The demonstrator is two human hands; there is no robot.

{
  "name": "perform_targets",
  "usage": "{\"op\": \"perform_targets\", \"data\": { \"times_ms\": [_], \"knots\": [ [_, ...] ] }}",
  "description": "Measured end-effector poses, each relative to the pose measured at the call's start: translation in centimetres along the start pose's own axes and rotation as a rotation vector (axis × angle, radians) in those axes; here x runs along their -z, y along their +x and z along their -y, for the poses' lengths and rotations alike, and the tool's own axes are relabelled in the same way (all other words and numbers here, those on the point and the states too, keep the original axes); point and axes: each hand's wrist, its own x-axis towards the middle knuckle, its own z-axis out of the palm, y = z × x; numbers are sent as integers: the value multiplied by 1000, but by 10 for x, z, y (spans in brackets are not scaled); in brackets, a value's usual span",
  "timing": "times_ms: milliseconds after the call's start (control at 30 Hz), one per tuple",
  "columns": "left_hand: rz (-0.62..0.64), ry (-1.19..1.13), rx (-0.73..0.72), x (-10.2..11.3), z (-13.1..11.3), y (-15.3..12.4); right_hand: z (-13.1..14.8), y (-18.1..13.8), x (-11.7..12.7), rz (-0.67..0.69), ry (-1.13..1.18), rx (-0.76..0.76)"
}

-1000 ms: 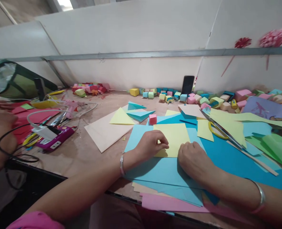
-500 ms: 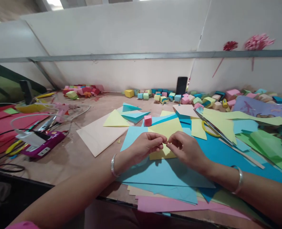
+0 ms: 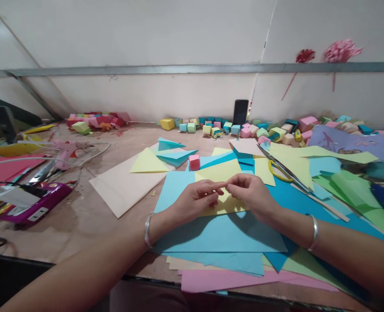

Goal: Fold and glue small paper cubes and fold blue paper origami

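Meeting at the fingertips, the person's left hand and right hand stand over the yellow sheet, presumably so that both can work on one spot. The left hand is loosely curled, its forefinger extended; the right hand's thumb and forefinger are nearly closed; whether anything small is pinched there cannot be told. The yellow sheet lies on a light-blue sheet, probably as a flat bed. The scissors, between two and three o'clock, seem placed within the right hand's reach.

By count: one pink cube between ten and eleven o'clock, one yellow triangle towards ten, one upright phone between twelve and one, two paper flowers at one, and two bracelets, one per wrist. The small blocks along the worktop's far edge are too crowded to count.
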Motion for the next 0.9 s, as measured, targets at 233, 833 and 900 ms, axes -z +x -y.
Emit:
{"op": "perform_targets", "data": {
  "times_ms": [233, 833, 900],
  "knots": [
    [-16, 309, -220, 2, 9, 1, 2, 1, 1, 17, 3, -24],
    [-46, 459, -317, 8, -2, 0, -5, 2, 3, 82, 86, 53],
    [-100, 450, -318, 11, -3, 1, -5, 1, 3, 100, 110, 87]
  ]
}}
